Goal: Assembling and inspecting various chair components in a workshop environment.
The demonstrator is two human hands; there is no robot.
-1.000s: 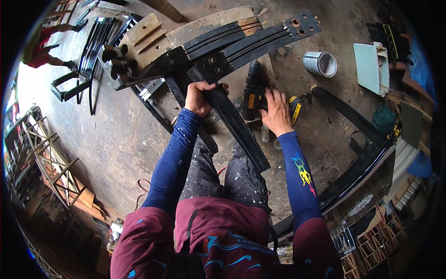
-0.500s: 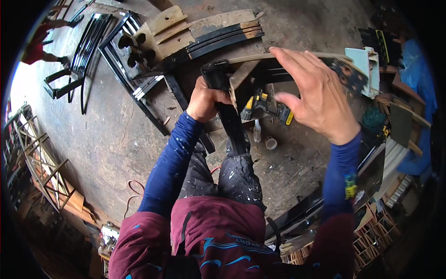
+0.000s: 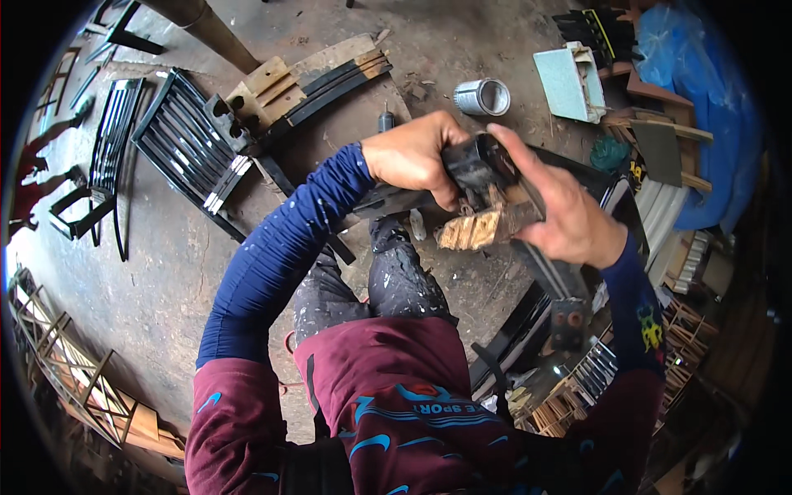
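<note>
In front of my body I hold a black-painted wooden frame piece [image 3: 483, 161], tilted over to the right. My left hand [image 3: 412, 161] is wrapped round its thick black post near the end. My right hand [image 3: 573, 206] grips it on the other side, thumb by the post's end and fingers round a cross part. Bare, rough wood [image 3: 478, 232] shows at a joint between the hands. One black arm of the piece runs down to an end with holes [image 3: 569, 320]. Part of the frame is hidden behind both hands.
A metal tin [image 3: 485, 97] lies beyond my hands, near a pale blue box [image 3: 569, 82]. Black slatted frames [image 3: 186, 144] and curved wooden parts [image 3: 330, 87] are at the far left. A white bottle [image 3: 417, 224] stands near my legs; blue plastic sheeting [image 3: 722, 124] lies right.
The frame piece has been turned and swung to the right. My right hand, open and apart before, has closed on it. My left hand has moved right with the post. The tin has come into view.
</note>
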